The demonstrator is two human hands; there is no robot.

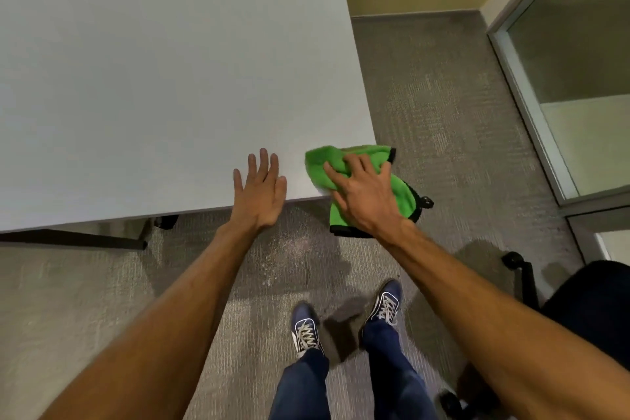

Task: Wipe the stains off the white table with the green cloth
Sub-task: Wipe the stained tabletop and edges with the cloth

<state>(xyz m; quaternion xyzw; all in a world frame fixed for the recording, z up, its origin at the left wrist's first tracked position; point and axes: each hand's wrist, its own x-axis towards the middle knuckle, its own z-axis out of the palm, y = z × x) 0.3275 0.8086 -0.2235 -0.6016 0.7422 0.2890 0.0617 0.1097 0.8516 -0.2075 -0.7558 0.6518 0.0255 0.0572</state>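
Observation:
The white table [153, 78] fills the upper left of the head view; no stain shows plainly on its surface. A green cloth [404, 191] with a dark border lies over the table's near right corner and hangs off the edge. My right hand [364, 194] lies on top of the cloth with its fingers spread and slightly bent into the fabric. My left hand [262, 187] rests flat on the table's front edge, fingers straight, a short way left of the cloth.
Grey carpet [443, 95] runs along the table's right side and under my feet. A black office chair [586, 310] stands at the lower right. A glass partition [579, 61] closes the far right. A dark table leg [85, 239] shows below the front edge.

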